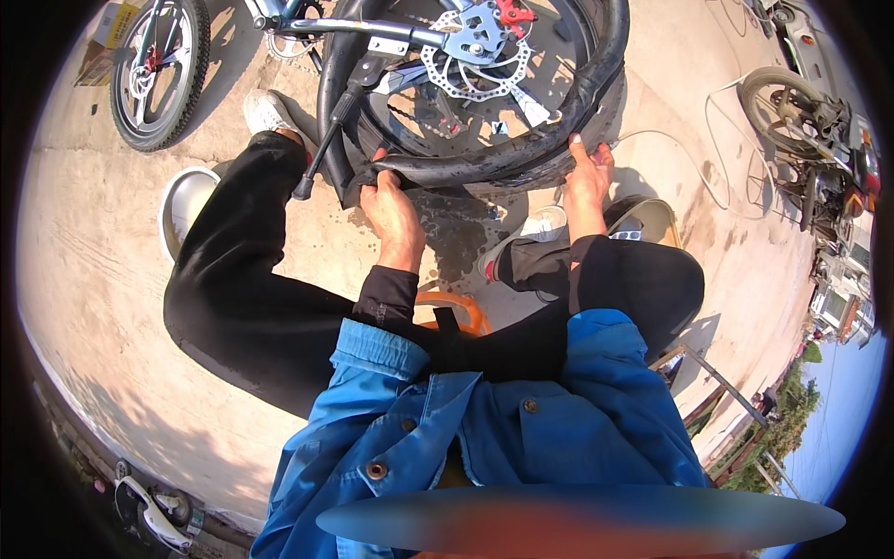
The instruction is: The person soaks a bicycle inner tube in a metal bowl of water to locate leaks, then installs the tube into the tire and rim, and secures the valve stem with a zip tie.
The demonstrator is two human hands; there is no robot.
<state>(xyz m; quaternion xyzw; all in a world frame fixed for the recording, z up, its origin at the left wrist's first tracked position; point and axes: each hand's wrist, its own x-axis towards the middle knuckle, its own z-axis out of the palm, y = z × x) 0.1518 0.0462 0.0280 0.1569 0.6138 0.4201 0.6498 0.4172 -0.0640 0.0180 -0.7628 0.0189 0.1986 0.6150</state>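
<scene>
My left hand grips a black inner tube at a dark, bunched section below the bicycle wheel's hub and silver disc rotor. My right hand is at the lower right of the same wheel, its fingers curled on the rim of the tube and tyre. The tube lies looped outside the wheel. A black bar with a rubber foot, apparently a kickstand, hangs just left of my left hand. My wrists are between my bent knees, and wet patches mark the concrete below.
A white basin is by my left leg, a metal basin behind my right. The bicycle's other wheel and a cardboard box are upper left. A hose, parked motorbike and orange object are also around; a scooter is lower left.
</scene>
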